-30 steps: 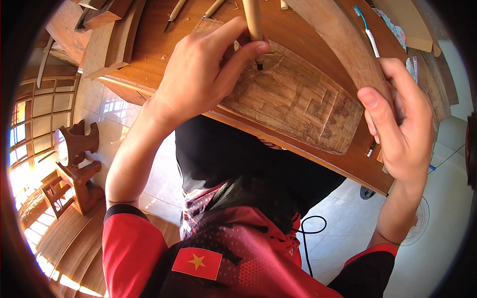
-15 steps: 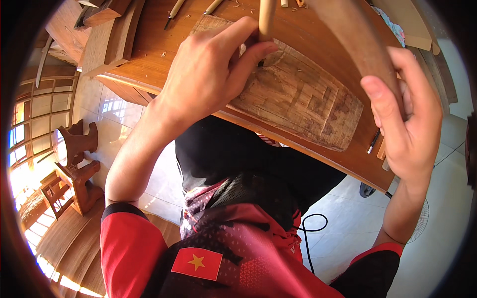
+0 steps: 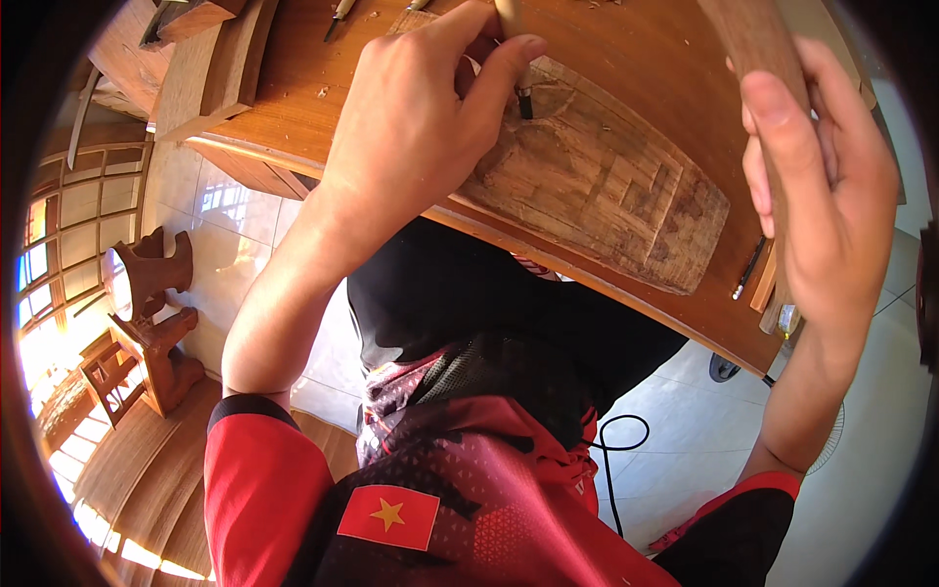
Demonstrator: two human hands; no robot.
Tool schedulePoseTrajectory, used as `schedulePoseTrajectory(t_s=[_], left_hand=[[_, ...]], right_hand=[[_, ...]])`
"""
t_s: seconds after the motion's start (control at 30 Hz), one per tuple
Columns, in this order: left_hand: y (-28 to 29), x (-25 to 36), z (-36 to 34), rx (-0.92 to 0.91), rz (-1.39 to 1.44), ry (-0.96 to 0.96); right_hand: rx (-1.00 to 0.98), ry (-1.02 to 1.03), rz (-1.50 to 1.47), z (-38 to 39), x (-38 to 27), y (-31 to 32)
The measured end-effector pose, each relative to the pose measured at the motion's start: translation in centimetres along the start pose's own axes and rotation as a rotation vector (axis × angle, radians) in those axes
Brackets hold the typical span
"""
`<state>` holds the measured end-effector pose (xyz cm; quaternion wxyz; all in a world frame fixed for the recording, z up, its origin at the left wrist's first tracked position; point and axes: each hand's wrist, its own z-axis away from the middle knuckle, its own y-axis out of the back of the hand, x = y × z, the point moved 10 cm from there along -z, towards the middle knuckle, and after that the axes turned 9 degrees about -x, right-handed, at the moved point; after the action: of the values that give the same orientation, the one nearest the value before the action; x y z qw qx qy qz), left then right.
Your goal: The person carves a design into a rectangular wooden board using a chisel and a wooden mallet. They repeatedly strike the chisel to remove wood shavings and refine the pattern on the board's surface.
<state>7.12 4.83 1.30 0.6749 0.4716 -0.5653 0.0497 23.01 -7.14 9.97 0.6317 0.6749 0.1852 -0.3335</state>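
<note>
Head view. The carved board [image 3: 606,176], taken as reference, lies flat on the worktop [image 3: 626,39], carved face up. Its long axis runs obliquely, from the far left, where the left grip covers part of it, to a blunt end at the near right. Its near long side lies beside the worktop's front edge.

The left grip [image 3: 421,108] is over the left part of the board, narrow and closed with thumb and fingers on a chisel [image 3: 525,102]. The chisel stands nearly upright over the board; its pale handle points up and away, cut off by the picture's upper edge, and its dark blade points down to the board's face, emerging just below the thumb.

The right grip [image 3: 841,205] is to the right of the board and apart from it, wrapped around a wooden bar [image 3: 766,59]. The bar's long axis runs steeply, its far part leaning left and leaving the picture at the top.

A pencil [image 3: 749,267] and a narrow wooden strip [image 3: 765,282] lie to the right of the board's blunt end. Curved timber pieces [image 3: 227,73] rest well left of the board.
</note>
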Motion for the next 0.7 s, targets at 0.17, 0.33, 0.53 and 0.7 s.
schedulePoseTrajectory(t_s=[0.17, 0.33, 0.53, 0.7], left_hand=[[0.0, -0.7, -0.5, -0.055, 0.078, 0.020], [-0.4, -1.4, -1.1, -0.132, 0.033, 0.139], [0.7, 1.1, -2.0, -0.282, -0.043, 0.226], [0.3, 0.6, -2.3, -0.299, 0.037, 0.405]], right_hand=[[-0.059, -0.007, -0.084, -1.1, 0.3, -1.2], [-0.102, -0.027, -0.125, -1.4, 0.9, -1.9], [-0.117, -0.033, -0.153, -1.3, 1.2, -2.2], [-0.110, -0.033, -0.163, -0.7, 1.4, -2.1]])
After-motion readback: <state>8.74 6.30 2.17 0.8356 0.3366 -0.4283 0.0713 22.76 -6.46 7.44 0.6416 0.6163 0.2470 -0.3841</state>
